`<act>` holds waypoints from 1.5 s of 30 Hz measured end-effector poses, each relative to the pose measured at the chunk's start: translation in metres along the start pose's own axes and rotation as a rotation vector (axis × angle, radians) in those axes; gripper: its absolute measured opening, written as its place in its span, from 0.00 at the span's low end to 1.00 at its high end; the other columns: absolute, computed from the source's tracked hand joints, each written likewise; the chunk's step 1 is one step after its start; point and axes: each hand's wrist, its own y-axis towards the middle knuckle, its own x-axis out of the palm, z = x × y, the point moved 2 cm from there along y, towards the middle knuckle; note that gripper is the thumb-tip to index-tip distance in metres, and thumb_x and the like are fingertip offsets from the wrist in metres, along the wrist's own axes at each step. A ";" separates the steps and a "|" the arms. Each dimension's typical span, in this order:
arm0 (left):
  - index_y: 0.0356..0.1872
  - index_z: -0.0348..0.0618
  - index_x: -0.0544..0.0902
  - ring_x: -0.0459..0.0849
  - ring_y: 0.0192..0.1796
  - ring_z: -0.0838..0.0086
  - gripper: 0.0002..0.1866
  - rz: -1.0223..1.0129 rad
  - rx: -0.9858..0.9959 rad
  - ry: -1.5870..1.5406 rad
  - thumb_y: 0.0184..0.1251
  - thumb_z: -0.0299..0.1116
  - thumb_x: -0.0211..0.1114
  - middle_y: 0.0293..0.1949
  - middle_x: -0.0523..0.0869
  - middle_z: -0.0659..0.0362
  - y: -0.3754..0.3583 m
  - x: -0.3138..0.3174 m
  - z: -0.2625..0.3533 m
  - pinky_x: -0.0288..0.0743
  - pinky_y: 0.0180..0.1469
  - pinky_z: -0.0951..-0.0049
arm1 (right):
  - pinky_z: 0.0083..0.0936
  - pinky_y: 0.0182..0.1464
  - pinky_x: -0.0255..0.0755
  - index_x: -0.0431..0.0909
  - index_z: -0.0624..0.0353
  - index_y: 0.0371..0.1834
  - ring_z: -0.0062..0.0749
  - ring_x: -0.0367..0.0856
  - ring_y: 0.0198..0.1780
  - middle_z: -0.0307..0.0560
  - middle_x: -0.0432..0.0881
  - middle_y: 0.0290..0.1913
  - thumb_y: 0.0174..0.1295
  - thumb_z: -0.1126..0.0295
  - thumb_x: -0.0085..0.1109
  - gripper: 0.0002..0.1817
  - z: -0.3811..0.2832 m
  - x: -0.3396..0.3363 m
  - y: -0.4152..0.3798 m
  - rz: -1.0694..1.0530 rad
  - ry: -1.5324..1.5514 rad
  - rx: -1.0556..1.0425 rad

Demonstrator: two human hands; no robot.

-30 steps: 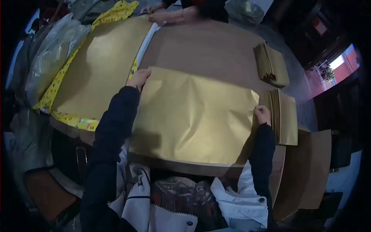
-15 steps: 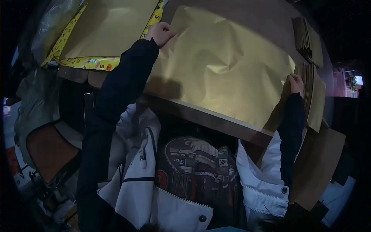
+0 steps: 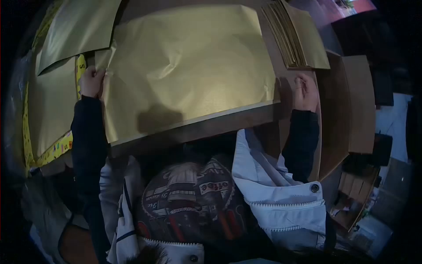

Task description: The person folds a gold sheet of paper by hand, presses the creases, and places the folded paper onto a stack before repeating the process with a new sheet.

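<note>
A large sheet of gold paper, creased near its middle, lies spread on the table in front of me. At its left edge is my left hand, fingers pinched on the paper's border. My right hand hovers just off the sheet's right edge, thumb against curled fingers, with nothing visible in it. On the upper left, another gold sheet slants over a stack of gold paper in yellow printed wrapping.
A bundle of folded gold-brown pieces lies at the upper right. An open cardboard box stands against the table's right side. The table's front edge runs close to my body.
My view has turned right. My right hand has come off the paper's right edge. A gold sheet now lies slanted over the wrapped stack. My left hand is lower on the left border.
</note>
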 end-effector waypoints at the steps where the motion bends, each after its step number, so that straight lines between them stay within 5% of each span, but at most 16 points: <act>1: 0.30 0.34 0.79 0.80 0.31 0.63 0.18 0.003 0.016 -0.026 0.58 0.43 0.65 0.26 0.81 0.48 -0.001 -0.002 -0.003 0.72 0.35 0.66 | 0.34 0.45 0.74 0.77 0.62 0.45 0.46 0.80 0.42 0.53 0.80 0.40 0.61 0.75 0.57 0.09 0.000 0.002 -0.009 0.049 -0.078 -0.044; 8: 0.34 0.34 0.78 0.80 0.31 0.71 0.16 -0.020 0.131 -0.146 0.59 0.39 0.65 0.27 0.82 0.52 -0.001 -0.001 -0.004 0.71 0.36 0.68 | 0.34 0.42 0.74 0.78 0.59 0.43 0.46 0.80 0.39 0.53 0.81 0.38 0.62 0.74 0.55 0.08 0.001 -0.016 -0.020 0.039 -0.162 0.062; 9: 0.35 0.33 0.79 0.80 0.33 0.74 0.14 -0.082 0.017 -0.012 0.60 0.36 0.65 0.30 0.84 0.54 0.001 -0.007 -0.002 0.72 0.37 0.71 | 0.25 0.43 0.74 0.76 0.62 0.48 0.32 0.81 0.38 0.48 0.83 0.39 0.66 0.74 0.52 0.10 0.007 -0.008 -0.021 0.054 -0.189 0.042; 10: 0.35 0.33 0.79 0.80 0.33 0.74 0.14 -0.085 0.022 -0.011 0.60 0.36 0.65 0.30 0.84 0.54 -0.002 -0.007 0.002 0.72 0.37 0.71 | 0.25 0.43 0.74 0.76 0.62 0.48 0.32 0.81 0.38 0.48 0.83 0.39 0.66 0.74 0.52 0.10 0.011 -0.007 -0.024 0.057 -0.190 0.047; 12: 0.37 0.33 0.79 0.80 0.34 0.77 0.12 -0.148 -0.035 -0.262 0.61 0.33 0.64 0.32 0.84 0.57 -0.006 -0.006 0.009 0.73 0.39 0.74 | 0.33 0.45 0.75 0.78 0.59 0.44 0.43 0.82 0.42 0.49 0.84 0.40 0.64 0.73 0.54 0.08 0.015 0.001 -0.028 -0.018 -0.062 0.132; 21: 0.40 0.35 0.80 0.80 0.36 0.77 0.11 -0.200 -0.016 -0.407 0.62 0.32 0.64 0.33 0.84 0.58 0.005 0.001 -0.008 0.74 0.41 0.75 | 0.32 0.47 0.75 0.77 0.58 0.46 0.43 0.82 0.44 0.46 0.85 0.41 0.65 0.73 0.52 0.09 0.028 0.003 -0.023 -0.013 0.004 0.119; 30: 0.38 0.35 0.80 0.81 0.36 0.74 0.14 -0.119 -0.025 -0.049 0.59 0.37 0.64 0.32 0.84 0.56 0.009 -0.003 -0.009 0.73 0.41 0.73 | 0.33 0.45 0.74 0.78 0.58 0.45 0.44 0.81 0.42 0.48 0.83 0.40 0.64 0.73 0.53 0.09 0.027 0.002 -0.024 -0.021 0.026 0.153; 37: 0.35 0.37 0.80 0.81 0.34 0.74 0.14 -0.048 -0.050 -0.049 0.59 0.39 0.65 0.28 0.83 0.54 0.004 0.000 -0.004 0.73 0.37 0.68 | 0.33 0.46 0.74 0.78 0.58 0.46 0.43 0.80 0.43 0.51 0.82 0.43 0.62 0.72 0.56 0.10 0.020 0.002 -0.024 -0.038 -0.018 0.073; 39: 0.32 0.36 0.78 0.78 0.31 0.76 0.13 -0.051 -0.039 -0.393 0.59 0.38 0.64 0.26 0.81 0.56 -0.002 0.006 0.006 0.71 0.35 0.69 | 0.36 0.50 0.72 0.79 0.59 0.46 0.46 0.78 0.48 0.52 0.81 0.44 0.61 0.69 0.58 0.11 0.016 0.002 -0.024 -0.058 -0.095 0.037; 42: 0.31 0.36 0.77 0.77 0.31 0.77 0.11 -0.027 -0.002 -0.044 0.61 0.36 0.64 0.27 0.81 0.59 -0.004 -0.005 0.018 0.70 0.35 0.71 | 0.41 0.57 0.67 0.78 0.60 0.47 0.50 0.74 0.54 0.53 0.79 0.49 0.59 0.64 0.62 0.16 0.009 0.003 -0.024 -0.091 -0.084 0.081; 45: 0.30 0.36 0.77 0.77 0.30 0.76 0.12 -0.072 0.012 -0.179 0.59 0.36 0.66 0.26 0.81 0.58 -0.005 -0.003 0.013 0.70 0.34 0.71 | 0.44 0.61 0.63 0.78 0.60 0.49 0.52 0.70 0.58 0.54 0.75 0.55 0.57 0.60 0.64 0.20 0.002 0.014 -0.032 -0.072 -0.212 -0.026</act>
